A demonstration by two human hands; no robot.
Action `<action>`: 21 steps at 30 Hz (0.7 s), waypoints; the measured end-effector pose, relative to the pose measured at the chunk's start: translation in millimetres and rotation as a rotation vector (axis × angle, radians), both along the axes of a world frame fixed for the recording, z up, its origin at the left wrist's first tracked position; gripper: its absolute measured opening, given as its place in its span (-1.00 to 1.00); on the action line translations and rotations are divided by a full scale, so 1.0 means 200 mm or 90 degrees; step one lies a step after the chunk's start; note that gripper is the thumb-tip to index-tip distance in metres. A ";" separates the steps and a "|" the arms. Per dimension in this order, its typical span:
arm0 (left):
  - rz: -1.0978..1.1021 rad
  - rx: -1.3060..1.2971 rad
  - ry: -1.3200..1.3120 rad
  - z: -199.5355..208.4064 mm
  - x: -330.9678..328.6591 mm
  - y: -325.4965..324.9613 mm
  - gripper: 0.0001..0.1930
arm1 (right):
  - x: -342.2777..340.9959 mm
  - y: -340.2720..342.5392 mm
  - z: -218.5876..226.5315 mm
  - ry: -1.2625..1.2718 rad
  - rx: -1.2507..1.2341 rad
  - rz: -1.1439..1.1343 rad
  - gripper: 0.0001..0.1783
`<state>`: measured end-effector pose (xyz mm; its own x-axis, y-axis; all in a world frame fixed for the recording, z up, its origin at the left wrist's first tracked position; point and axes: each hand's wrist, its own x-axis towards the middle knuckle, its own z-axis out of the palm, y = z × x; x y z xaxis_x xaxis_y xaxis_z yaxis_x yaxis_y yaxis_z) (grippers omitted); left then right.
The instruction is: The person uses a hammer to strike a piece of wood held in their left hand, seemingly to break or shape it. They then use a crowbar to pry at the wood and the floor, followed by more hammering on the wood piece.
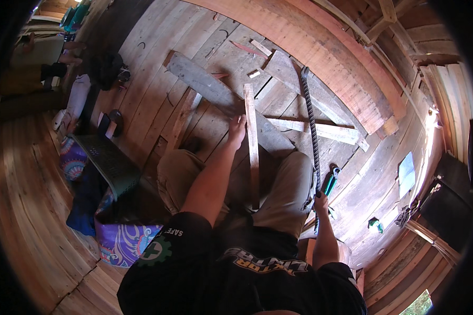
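On the plank floor (152, 63), the narrow batten (253, 152) lies between your knees, one end toward your lap and the other over the near grey board (194, 79). Your left hand (237, 131) is at its left side, fingers curled in close; I cannot tell whether they grip it or only rest there. Your right hand (321, 202) has its fingers wrapped around the lower part of the long twisted bar (313, 131), which passes just outside your right knee (298, 165) toward the far grey board (285, 71).

If you swing that bar inward, it could strike your knee or the left hand. Weakly held, the batten might roll or slip, as its support looks uneven. The green-handled tool (329, 184), just beside your right hand, could be knocked by a careless elbow or bar end.

Counting, you have one twisted bar, one green-handled tool, two grey boards, three battens (yours, the pale batten (331, 130) on the right and the partly covered batten (184, 118) on the left), two small offcuts (254, 74) and at least two reddish beams (278, 26) toward the floor's far edge.
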<state>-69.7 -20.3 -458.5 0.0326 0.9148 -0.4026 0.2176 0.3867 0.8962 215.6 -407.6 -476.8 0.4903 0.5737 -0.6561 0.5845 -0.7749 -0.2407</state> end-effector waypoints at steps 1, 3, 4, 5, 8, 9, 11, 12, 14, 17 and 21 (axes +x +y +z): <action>0.017 0.031 -0.004 0.00 0.01 0.00 -0.53 | 0.00 0.01 0.00 0.005 0.036 0.029 -0.60; -0.014 0.164 0.252 0.00 0.06 -0.09 -0.45 | -0.01 0.02 0.00 0.037 0.066 -0.026 -0.61; -0.038 0.228 0.373 0.04 0.11 -0.13 -0.39 | -0.01 0.02 0.03 0.044 0.079 -0.085 -0.64; -0.084 0.119 0.356 0.14 0.14 -0.15 -0.26 | -0.02 0.04 0.07 0.047 0.049 -0.111 -0.65; -0.132 0.105 0.392 -0.02 0.07 -0.21 -0.29 | -0.06 0.12 0.17 0.053 0.015 -0.154 -0.67; -0.115 0.201 0.471 -0.11 0.00 -0.21 -0.32 | -0.09 0.17 0.19 0.050 0.041 -0.150 -0.66; -0.111 0.110 0.272 -0.17 -0.05 -0.16 -0.34 | -0.09 0.19 0.24 0.047 0.053 -0.148 -0.64; -0.109 0.066 0.173 -0.18 -0.07 -0.13 -0.35 | -0.08 0.19 0.26 0.061 0.034 -0.167 -0.64; -0.107 0.096 0.209 -0.12 0.01 -0.12 -0.38 | -0.06 0.22 0.40 0.080 -0.008 -0.208 -0.63; -0.223 0.157 0.423 -0.01 0.05 -0.05 -0.40 | -0.12 0.26 0.60 -0.033 0.107 -0.224 -0.67; -0.210 0.142 0.452 -0.05 -0.05 0.01 -0.33 | -0.16 0.23 0.81 -0.117 0.124 -0.184 -0.66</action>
<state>-79.9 -19.0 -469.2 0.1204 0.9638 -0.2379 0.8347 0.0315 0.5498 184.0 -361.6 -315.7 0.7489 0.5004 -0.4344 0.3967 -0.8637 -0.3109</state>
